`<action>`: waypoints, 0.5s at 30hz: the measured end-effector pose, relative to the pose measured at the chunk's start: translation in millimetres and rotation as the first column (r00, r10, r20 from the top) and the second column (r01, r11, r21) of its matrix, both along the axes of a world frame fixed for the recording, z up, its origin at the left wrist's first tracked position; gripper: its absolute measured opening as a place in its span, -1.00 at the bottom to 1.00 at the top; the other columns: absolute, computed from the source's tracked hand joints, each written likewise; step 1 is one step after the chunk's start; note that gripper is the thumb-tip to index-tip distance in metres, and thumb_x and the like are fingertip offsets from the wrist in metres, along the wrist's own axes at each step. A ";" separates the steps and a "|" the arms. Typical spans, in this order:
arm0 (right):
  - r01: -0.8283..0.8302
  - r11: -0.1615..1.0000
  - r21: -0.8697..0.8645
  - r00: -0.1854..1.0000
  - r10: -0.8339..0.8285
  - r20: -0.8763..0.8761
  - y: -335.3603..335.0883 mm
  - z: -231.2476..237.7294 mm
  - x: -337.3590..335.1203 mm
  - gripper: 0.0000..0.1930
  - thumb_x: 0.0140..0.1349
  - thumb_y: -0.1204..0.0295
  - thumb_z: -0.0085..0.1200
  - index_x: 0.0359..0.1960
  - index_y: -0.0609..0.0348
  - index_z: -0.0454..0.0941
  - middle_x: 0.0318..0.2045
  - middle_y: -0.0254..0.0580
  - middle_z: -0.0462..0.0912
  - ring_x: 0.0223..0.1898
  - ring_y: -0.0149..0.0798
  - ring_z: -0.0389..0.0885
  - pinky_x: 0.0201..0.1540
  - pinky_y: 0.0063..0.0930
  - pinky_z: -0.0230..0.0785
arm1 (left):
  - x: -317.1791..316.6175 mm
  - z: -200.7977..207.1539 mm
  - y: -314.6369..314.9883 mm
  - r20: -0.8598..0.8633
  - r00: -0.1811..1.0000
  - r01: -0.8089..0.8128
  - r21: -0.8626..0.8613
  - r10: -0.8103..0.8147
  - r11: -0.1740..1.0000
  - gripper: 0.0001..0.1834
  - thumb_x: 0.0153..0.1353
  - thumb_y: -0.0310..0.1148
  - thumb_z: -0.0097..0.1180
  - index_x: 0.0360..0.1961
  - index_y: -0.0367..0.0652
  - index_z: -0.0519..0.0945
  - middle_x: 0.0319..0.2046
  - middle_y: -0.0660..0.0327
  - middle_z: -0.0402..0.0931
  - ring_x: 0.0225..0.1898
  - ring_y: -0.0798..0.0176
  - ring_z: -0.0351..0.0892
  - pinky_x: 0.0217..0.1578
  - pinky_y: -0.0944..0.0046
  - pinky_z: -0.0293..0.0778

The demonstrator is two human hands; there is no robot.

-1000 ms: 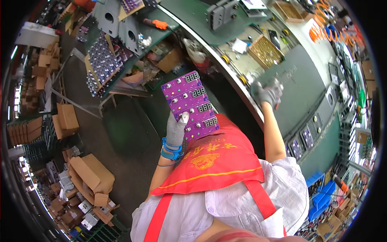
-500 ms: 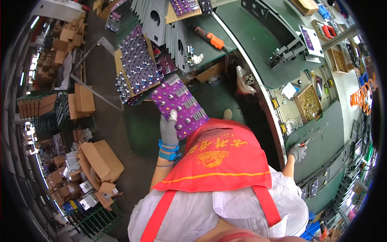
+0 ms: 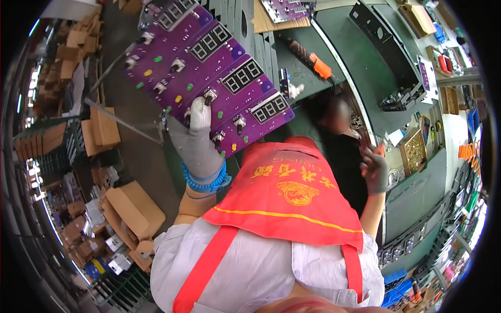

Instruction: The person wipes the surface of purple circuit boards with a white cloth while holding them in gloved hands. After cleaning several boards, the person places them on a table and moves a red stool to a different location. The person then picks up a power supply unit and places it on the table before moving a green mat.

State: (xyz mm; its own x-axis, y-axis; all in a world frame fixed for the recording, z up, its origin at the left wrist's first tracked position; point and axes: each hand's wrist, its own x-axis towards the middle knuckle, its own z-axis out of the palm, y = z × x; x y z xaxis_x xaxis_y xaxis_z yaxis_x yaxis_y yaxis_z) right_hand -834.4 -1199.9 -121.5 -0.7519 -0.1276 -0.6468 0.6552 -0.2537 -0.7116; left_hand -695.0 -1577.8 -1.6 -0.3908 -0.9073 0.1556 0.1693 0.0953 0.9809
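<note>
1. one purple circuit-board panel (image 3: 203,78), made up of four joined strips, each with a three-digit display, small knobs and green and yellow parts; it is tilted, raised on the person's left, above the floor and clear of the apron (image 3: 292,182).
2. left hand (image 3: 197,138), grey-gloved: fingers closed on the panel near its lower left edge, thumb pressed on the face between knobs; those behind it are hidden.
3. right hand (image 3: 377,175), also gloved: at the edge of the right-hand surface (image 3: 360,78), fingers partly curled; cannot tell whether they hold anything.
4. nearby: orange-and-black power driver (image 3: 319,67) on the left-hand surface; tray of brass-coloured small parts (image 3: 414,151) beyond the right hand; long dark metal housing (image 3: 383,34) farther up.
5. step in hand, judged: carrying the panel one-handed. next move calls for a steady edge grip, knobs kept off other things.
</note>
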 end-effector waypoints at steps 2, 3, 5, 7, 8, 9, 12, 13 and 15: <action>-0.224 0.950 0.219 0.907 0.286 -0.311 -91.4 53.4 20.7 -0.43 0.06 0.58 0.04 0.19 0.20 0.30 -0.20 -0.26 0.51 -0.39 -0.41 0.46 -0.32 -0.57 0.38 | -7.1 9.9 -19.7 0.023 0.999 -0.045 -0.045 0.046 0.998 -0.58 0.20 -0.37 0.14 0.06 -0.32 0.42 -0.14 0.18 0.50 -0.19 0.33 0.49 -0.10 0.30 0.43; -0.243 0.871 0.427 0.770 0.441 -0.461 -127.8 69.7 27.4 -0.41 0.05 0.59 0.05 0.22 0.23 0.32 -0.15 -0.19 0.54 -0.29 -0.33 0.53 -0.19 -0.51 0.44 | -9.6 14.3 -28.8 0.040 0.997 -0.066 -0.069 0.069 0.995 -0.59 0.19 -0.40 0.13 0.04 -0.32 0.43 -0.15 0.18 0.51 -0.21 0.33 0.49 -0.11 0.31 0.44; 0.110 0.658 0.745 0.270 0.701 -0.660 -182.4 96.8 30.9 -0.45 -0.02 0.61 0.11 0.12 0.26 0.42 -0.10 -0.11 0.56 -0.14 -0.16 0.56 0.01 -0.36 0.39 | -11.9 9.0 -51.0 -0.040 0.991 -0.128 -0.113 0.124 0.985 -0.65 0.16 -0.43 0.09 -0.02 -0.31 0.47 -0.11 0.14 0.48 -0.18 0.31 0.53 -0.12 0.30 0.52; 0.074 0.756 0.651 0.162 0.635 -0.755 -224.4 125.1 34.6 -0.41 -0.11 0.61 0.19 0.10 0.22 0.46 -0.13 -0.05 0.56 -0.16 -0.03 0.56 -0.04 -0.30 0.39 | -1.6 -2.5 -73.3 -0.042 0.996 -0.082 -0.172 0.076 0.982 -0.71 0.26 -0.37 0.06 -0.04 -0.29 0.47 0.00 0.09 0.41 -0.08 0.27 0.56 -0.09 0.28 0.62; 0.052 0.743 0.668 0.096 0.662 -0.744 -238.7 135.8 32.8 -0.38 -0.17 0.60 0.23 0.08 0.20 0.48 -0.15 -0.07 0.56 -0.16 -0.03 0.55 -0.07 -0.29 0.38 | 1.9 -3.3 -77.8 0.090 0.987 -0.101 -0.305 0.135 0.947 -0.68 0.24 -0.40 0.07 0.00 -0.29 0.45 0.00 0.06 0.41 -0.07 0.23 0.56 -0.07 0.27 0.62; 0.053 0.745 0.664 0.053 0.662 -0.747 -247.8 136.7 32.2 -0.36 -0.21 0.59 0.25 0.07 0.18 0.49 -0.17 -0.07 0.56 -0.18 -0.04 0.54 -0.07 -0.29 0.37 | 5.4 -4.6 -82.2 0.209 0.954 -0.108 -0.433 0.216 0.895 -0.64 0.22 -0.43 0.08 0.04 -0.29 0.42 0.00 0.04 0.42 -0.06 0.18 0.56 -0.06 0.25 0.62; 0.072 0.701 0.710 0.030 0.710 -0.704 -266.5 137.7 29.9 -0.36 -0.21 0.57 0.24 0.08 0.16 0.49 -0.19 -0.10 0.55 -0.20 -0.06 0.53 -0.10 -0.28 0.35 | 6.8 11.5 -82.1 0.352 0.874 0.031 -0.730 0.336 0.683 -0.60 0.20 -0.45 0.10 0.06 -0.31 0.40 -0.02 0.02 0.43 -0.08 0.16 0.57 -0.09 0.22 0.64; 0.073 0.693 0.717 0.037 0.717 -0.696 -268.0 137.5 27.7 -0.36 -0.22 0.56 0.24 0.08 0.16 0.49 -0.19 -0.11 0.55 -0.21 -0.06 0.52 -0.11 -0.27 0.35 | 16.3 0.6 -94.6 0.331 0.903 0.069 -0.741 0.274 0.667 -0.60 0.20 -0.46 0.10 0.06 -0.32 0.40 -0.03 0.02 0.44 -0.09 0.17 0.57 -0.11 0.21 0.64; 0.039 0.670 0.741 0.034 0.741 -0.671 -272.2 137.5 26.7 -0.35 -0.22 0.56 0.23 0.08 0.15 0.49 -0.21 -0.12 0.55 -0.22 -0.06 0.52 -0.13 -0.27 0.34 | 26.8 -22.1 -105.5 0.224 0.927 -0.003 -0.796 0.300 0.605 -0.62 0.21 -0.45 0.09 0.04 -0.33 0.42 -0.06 0.02 0.47 -0.13 0.19 0.59 -0.14 0.21 0.65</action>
State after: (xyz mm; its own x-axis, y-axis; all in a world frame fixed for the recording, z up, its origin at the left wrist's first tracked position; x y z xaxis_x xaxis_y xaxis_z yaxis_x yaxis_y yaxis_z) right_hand -807.7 -1472.1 16.0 -0.6766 -0.6091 0.4139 -0.6982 0.3518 -0.6235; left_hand -668.2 -1683.3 -23.7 -0.4179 -0.5509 0.7224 -0.2103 0.8322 0.5130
